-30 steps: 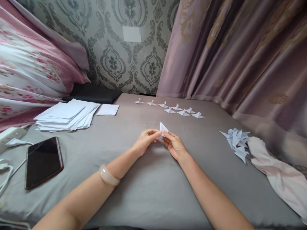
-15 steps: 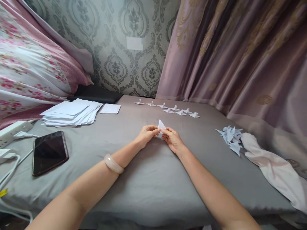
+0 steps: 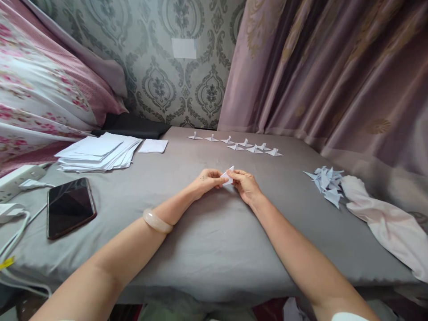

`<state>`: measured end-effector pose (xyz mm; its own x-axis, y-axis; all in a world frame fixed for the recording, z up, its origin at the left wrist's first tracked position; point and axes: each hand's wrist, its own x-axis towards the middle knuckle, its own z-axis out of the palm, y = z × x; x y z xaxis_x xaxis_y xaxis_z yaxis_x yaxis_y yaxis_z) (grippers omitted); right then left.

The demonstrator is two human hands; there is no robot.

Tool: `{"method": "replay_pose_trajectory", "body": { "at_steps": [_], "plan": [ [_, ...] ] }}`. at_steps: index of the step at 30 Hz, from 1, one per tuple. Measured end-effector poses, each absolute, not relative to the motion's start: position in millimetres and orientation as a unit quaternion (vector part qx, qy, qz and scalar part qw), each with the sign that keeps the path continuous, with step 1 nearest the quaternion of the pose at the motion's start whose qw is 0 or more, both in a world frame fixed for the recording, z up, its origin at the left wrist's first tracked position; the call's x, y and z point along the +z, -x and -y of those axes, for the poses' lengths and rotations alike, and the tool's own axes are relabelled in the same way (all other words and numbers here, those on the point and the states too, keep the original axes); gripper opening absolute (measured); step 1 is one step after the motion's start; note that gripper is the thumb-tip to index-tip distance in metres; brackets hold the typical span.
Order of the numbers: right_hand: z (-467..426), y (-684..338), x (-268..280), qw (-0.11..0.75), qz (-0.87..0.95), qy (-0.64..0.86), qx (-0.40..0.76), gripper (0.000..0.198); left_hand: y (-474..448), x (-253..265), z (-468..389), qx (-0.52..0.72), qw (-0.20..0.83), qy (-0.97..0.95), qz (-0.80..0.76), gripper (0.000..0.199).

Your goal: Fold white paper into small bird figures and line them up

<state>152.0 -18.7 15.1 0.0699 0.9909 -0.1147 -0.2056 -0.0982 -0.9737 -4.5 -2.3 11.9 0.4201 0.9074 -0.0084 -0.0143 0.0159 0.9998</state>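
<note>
Between both hands is a small white folded paper (image 3: 228, 177), held just above the grey cloth. My left hand (image 3: 210, 182) pinches its left side between thumb and fingers. My right hand (image 3: 246, 183) grips the right edge, its thumb near the upper part. The fingers hide some of the paper, so its full shape cannot be seen. Beyond the hands, several small folded paper pieces (image 3: 254, 149) stand in two staggered rows, each with an upright tab. A light bangle (image 3: 157, 221) is around the left forearm.
A stack of white paper sheets (image 3: 96, 151) lies at left, beside a smaller paper pile (image 3: 153, 146). Nearer are a dark phone (image 3: 71, 207) and a power strip (image 3: 20, 180) with cables. At right, folded paper pieces (image 3: 326, 183) are heaped against a pale cloth (image 3: 381, 218).
The folded paper has turned, its point now leaning right. My right hand has shifted its grip, with the thumb higher on the paper. The whole view has tilted slightly downward.
</note>
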Motion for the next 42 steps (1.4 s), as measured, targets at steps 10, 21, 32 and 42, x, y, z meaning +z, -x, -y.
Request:
{"method": "replay_pose_trajectory", "body": {
  "at_steps": [10, 21, 32, 42],
  "plan": [
    [19, -162, 17, 0.466, 0.488, 0.520, 0.524, 0.034, 6, 12, 1, 0.413, 0.641, -0.519, -0.387, 0.024],
    [0, -169, 8, 0.373, 0.781, 0.488, 0.108, 0.021, 14, 15, -49, 0.430, 0.533, -0.614, -0.392, 0.016],
    [2, -182, 6, 0.218, 0.817, 0.508, 0.164, 0.038, 23, 16, -45, 0.261, 0.450, -0.773, -0.362, 0.025],
    [8, -180, 3, 0.265, 0.792, 0.525, 0.165, 0.024, 27, 12, -30, 0.273, 0.349, -0.822, -0.356, 0.017]
  ]
}}
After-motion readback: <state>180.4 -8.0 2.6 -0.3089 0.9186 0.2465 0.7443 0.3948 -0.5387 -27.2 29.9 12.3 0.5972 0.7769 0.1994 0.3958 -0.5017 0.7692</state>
